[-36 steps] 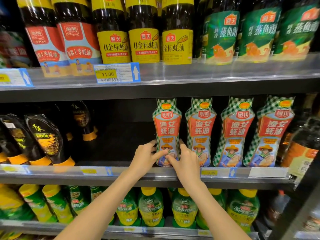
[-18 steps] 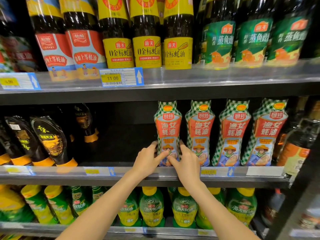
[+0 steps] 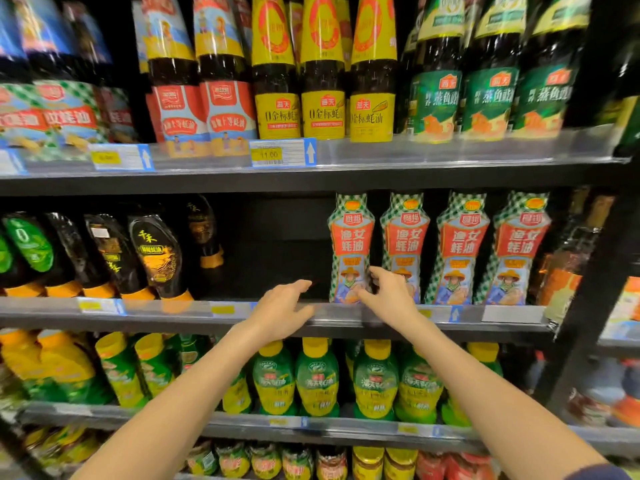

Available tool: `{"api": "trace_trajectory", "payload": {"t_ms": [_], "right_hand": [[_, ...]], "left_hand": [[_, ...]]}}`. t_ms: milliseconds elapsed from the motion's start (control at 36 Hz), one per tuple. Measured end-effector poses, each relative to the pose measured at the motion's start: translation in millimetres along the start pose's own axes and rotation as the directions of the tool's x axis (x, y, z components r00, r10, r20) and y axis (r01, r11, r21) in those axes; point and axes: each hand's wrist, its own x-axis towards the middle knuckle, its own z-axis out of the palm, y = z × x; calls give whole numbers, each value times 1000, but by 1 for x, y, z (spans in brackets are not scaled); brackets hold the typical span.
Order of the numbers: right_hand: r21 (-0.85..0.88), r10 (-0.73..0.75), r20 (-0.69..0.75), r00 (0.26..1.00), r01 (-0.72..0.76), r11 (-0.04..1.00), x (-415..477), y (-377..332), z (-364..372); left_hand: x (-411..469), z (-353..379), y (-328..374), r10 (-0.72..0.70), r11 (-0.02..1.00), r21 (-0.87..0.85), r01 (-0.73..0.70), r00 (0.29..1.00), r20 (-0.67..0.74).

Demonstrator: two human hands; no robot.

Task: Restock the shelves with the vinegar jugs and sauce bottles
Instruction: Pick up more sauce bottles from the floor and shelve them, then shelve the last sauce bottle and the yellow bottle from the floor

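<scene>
Head view, middle shelf: the checked sauce bottle (image 3: 350, 244) stands upright at the front lip of the middle shelf (image 3: 221, 318). It is the leftmost of four alike, just beside its neighbour (image 3: 404, 244).
Left hand: the left hand (image 3: 284, 306) hovers over the shelf lip, left of the bottle and apart from it, with fingers loosely straight and holding nothing.
Right hand: the right hand (image 3: 389, 294) has fingertips on the bottle's lower right side, thumb raised towards the neighbour. I cannot tell whether it pinches or merely touches.
Gap: dark bare shelf runs left from the bottle to the dark squeeze bottles (image 3: 156, 254).
Risk, tipping: the bottle is tall, and a leftward nudge would likely topple it into that unpropped gap or over the lip.
Risk, neighbour: a thumb drawn back carelessly could drag the next bottle askew.
</scene>
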Motion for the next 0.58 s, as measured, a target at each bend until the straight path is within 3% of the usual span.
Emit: {"api": "trace_trajectory", "payload": {"t_ms": [306,583], "right_hand": [[-283,-252,201,946,303,910,-50,2,0],[-293,-368,527,766,570,768,-91,12,19]], "left_hand": [[-71,-8,-16,-67,979,201,41,989,128],[-155,0,-14,-306,908,349,232,936,173]]}}
